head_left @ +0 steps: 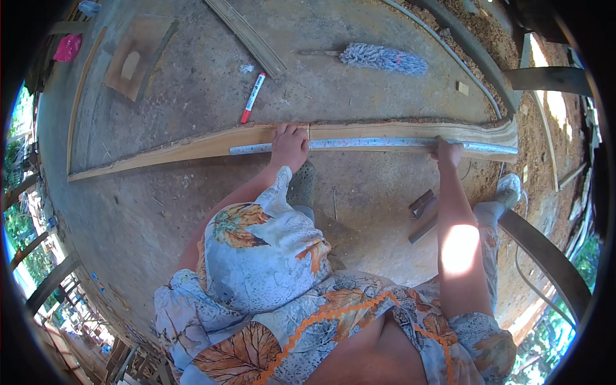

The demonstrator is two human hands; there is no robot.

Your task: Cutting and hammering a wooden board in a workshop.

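A long wooden plank (186, 149) with one rough, bark-like far edge stretches from left to right in front of me. On top of it lies a long whitish ruler (372, 142) with small coloured marks. My left hand (290, 147) is closed over the ruler near its left part, knuckles up. Farther right, my right hand (448, 154) is closed around the ruler and the plank's near edge, with some fingers hidden. A white marker with a red cap (253, 98) rests on the floor just beyond the plank.
A grey fluffy duster (384, 58) lies on the concrete floor beyond the plank. Narrow wood strips (247, 37) and a flat brown board (136, 58) lie farther off. Small dark wood pieces (422, 204) are near my right forearm. Wood chips cover the ground at the right.
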